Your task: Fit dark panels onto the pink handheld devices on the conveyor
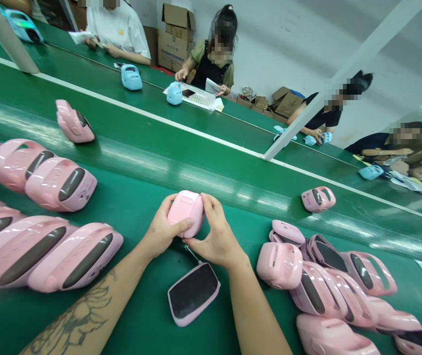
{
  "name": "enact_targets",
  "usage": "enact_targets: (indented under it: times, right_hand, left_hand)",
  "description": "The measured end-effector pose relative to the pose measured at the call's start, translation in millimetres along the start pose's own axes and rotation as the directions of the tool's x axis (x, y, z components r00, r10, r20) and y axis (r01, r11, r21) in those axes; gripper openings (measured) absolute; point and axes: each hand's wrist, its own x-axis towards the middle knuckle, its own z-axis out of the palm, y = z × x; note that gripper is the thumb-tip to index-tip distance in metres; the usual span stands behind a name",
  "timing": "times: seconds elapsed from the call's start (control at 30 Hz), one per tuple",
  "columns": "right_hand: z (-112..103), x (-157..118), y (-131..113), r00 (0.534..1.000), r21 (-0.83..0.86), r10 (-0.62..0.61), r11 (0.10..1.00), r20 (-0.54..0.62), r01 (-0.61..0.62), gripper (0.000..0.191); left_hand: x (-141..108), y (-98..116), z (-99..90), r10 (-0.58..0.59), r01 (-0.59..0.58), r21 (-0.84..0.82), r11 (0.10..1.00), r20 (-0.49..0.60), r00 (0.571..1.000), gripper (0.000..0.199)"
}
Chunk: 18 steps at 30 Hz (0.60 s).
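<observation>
A small rounded pink plastic casing (189, 207) is held up in front of me between both hands. My left hand (164, 228) is closed around its left side, the thumb lying across the lower front. My right hand (221, 234) pinches its right edge, with the fingertips at the top corner and the thumb beneath. Below the hands, a pink-rimmed part with a dark panel (195, 291) lies on the green work surface (144, 315). A thin pale cord rises from its upper edge toward the right hand; where the cord ends is hidden.
Pink casings with dark windows (75, 251) crowd the left side, and more pink casings (316, 288) are heaped at right. Single pink units stand on the green belt (173, 153) beyond. Across a white rail (151, 116), several people sit near light-blue units (132, 77). A slanted post (299, 125) rises at right.
</observation>
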Motion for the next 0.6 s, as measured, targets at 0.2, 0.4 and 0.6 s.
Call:
enact_targets:
  times: [0.2, 0.4, 0.6]
  right_hand:
    - [0, -1, 1, 0.999, -0.020, -0.033, 0.999, 0.013, 0.034, 0.115]
    - [1, -1, 3, 0.999, -0.003, 0.002, 1.000, 0.043, -0.002, 0.118]
    - [-3, -1, -4, 0.998, 0.008, 0.026, 1.000, 0.049, -0.026, 0.118]
  left_hand:
    - [2, -2, -2.8, 0.004, -0.003, -0.049, 0.999, 0.021, 1.000, 0.096]
    - [3, -8, -3.7, -0.002, 0.006, -0.082, 0.997, 0.051, 0.999, 0.109]
    - [2, -11, -4.5, 0.031, -0.031, -0.022, 0.999, 0.020, 0.999, 0.100]
